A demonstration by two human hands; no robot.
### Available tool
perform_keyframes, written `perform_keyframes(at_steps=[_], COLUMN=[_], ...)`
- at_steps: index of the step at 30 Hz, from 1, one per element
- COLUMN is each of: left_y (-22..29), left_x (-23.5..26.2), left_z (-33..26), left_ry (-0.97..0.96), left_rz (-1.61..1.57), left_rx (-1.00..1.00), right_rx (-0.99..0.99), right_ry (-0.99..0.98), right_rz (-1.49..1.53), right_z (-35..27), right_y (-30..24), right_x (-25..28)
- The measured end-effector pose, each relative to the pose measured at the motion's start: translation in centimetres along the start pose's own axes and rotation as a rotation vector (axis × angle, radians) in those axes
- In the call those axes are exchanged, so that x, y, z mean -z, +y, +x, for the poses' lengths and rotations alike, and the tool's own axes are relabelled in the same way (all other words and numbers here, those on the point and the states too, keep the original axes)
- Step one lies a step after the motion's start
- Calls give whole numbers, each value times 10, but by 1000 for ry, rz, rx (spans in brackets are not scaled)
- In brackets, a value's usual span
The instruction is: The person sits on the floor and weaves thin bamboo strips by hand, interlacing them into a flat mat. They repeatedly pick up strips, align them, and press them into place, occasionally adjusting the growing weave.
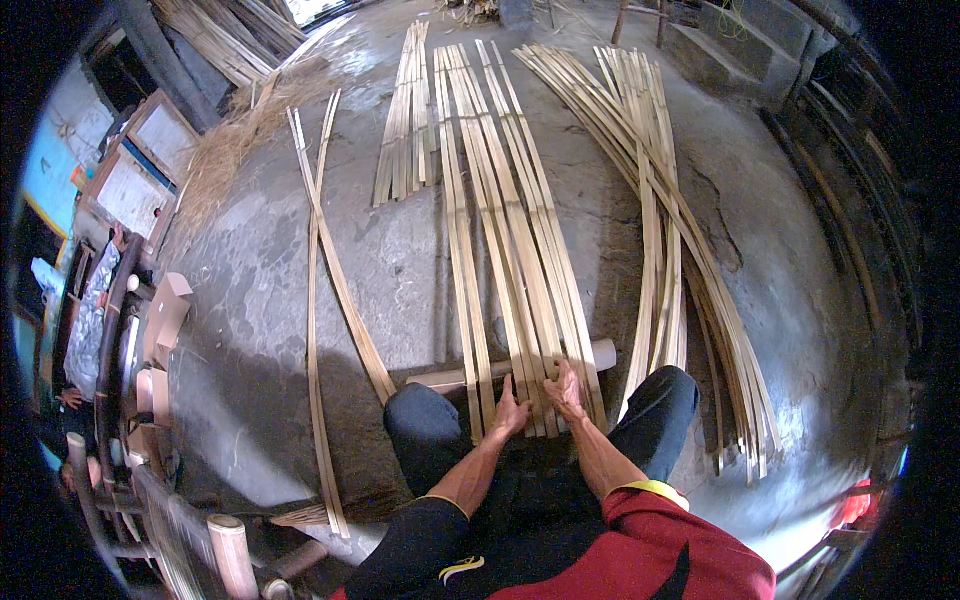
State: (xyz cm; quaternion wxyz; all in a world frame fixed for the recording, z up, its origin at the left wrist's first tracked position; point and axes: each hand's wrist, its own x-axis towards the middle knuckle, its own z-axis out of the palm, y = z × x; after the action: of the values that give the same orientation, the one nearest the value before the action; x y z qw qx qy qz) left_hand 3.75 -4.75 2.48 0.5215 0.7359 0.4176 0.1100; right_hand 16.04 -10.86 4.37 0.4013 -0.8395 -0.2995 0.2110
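Observation:
Long, pale split bamboo strips (503, 215) run away from me in a loose row, their near ends between my knees. My left hand (512, 410) is closed at the left edge of the middle strips near their ends, thumb on top, other fingers partly hidden. Close beside it, my right hand (567, 390) has its fingers curled on the right side of the same strips. Beneath the strips, a thick bamboo pole (603, 354) lies crosswise on the floor. Some strips at the row's left and right lie outside my hands.
Crossed bamboo strips (655, 200) lie to the right, with two more strips (312, 240) at the left. A shorter bundle (405, 130) rests farther off. Shavings (235, 140) and cardboard boxes (168, 312) line the left side. A cut bamboo pole (231, 550) stands at lower left.

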Motion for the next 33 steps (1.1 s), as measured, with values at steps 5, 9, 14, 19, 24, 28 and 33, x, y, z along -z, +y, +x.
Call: perform_keyframes(at_steps=[5, 9, 14, 19, 24, 28, 33], left_y=[-3, -10, -17, 1, 24, 29, 25], left_x=[-3, -5, -2, 11, 13, 2, -12], left_z=[0, 3, 7, -3, -19, -28, -19], left_ry=[22, 115, 179, 83, 77, 156, 1], left_rz=[39, 24, 27, 163, 428, 777, 211], left_rx=[-32, -10, 312, 454, 371, -160, 21], right_rx=[-40, -161, 27, -154, -11, 106, 212], right_ry=[-130, -166, -125, -134, -43, -39, -77], right_rz=[295, 212, 290, 190, -128, -210, 146], right_z=[3, 0, -3, 1, 5, 0, 2], right_y=[14, 9, 3, 14, 29, 26, 22], right_x=[-9, 3, 1, -23, -40, -35, -19])
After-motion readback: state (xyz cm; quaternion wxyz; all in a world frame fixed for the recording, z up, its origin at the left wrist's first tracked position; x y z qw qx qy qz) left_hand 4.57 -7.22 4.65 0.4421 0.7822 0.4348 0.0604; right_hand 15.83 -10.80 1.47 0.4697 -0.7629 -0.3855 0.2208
